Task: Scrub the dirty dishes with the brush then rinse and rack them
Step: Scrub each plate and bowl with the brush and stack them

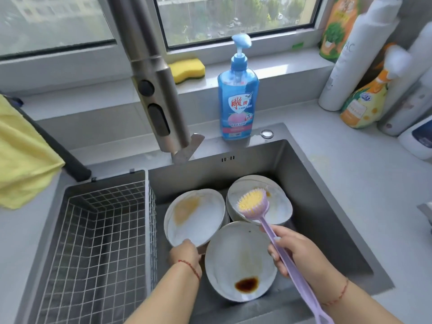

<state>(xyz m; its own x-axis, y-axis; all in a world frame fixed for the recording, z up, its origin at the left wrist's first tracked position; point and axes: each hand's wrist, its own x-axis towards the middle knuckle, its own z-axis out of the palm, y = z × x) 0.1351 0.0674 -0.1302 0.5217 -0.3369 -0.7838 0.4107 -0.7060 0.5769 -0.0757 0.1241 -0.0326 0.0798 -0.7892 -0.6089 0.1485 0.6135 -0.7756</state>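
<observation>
- Sink [327,206]: a dark steel basin holding three soiled plates, grouped at its centre.
- Left plate [198,218]: at 10 o'clock in the group, tilted, with a yellowish smear on its upper left face.
- Back plate [278,206]: at 1 o'clock, partly hidden by the brush head; it seems to sit on a stack, though the view is too poor to be sure.
- Near plate [236,256]: at 6 o'clock, tilted, with a dark brown pool of sauce near its lower rim.
- Left hand [185,252]: fingers curled over the lower rim of the left plate, gripping it; a red cord circles the wrist.
- Right hand [294,253]: closed around the handle of the brush [253,203], well apart from the left hand.
- Brush: lilac handle running from 5 o'clock up to 11 o'clock; yellow bristles face upward, poised over the back plate.
- Rack [98,230]: a white wire basket at 9 o'clock of the plates, set in the sink's left part.
- Faucet [159,94]: a steel spout at 12 o'clock, above the basin's rear edge.
- Soap [237,97]: a blue pump bottle on the ledge at 1 o'clock.
- Sponge [187,70]: yellow, on the sill behind the faucet.
- Cloth [21,160]: yellow, hanging at 9 o'clock.
</observation>
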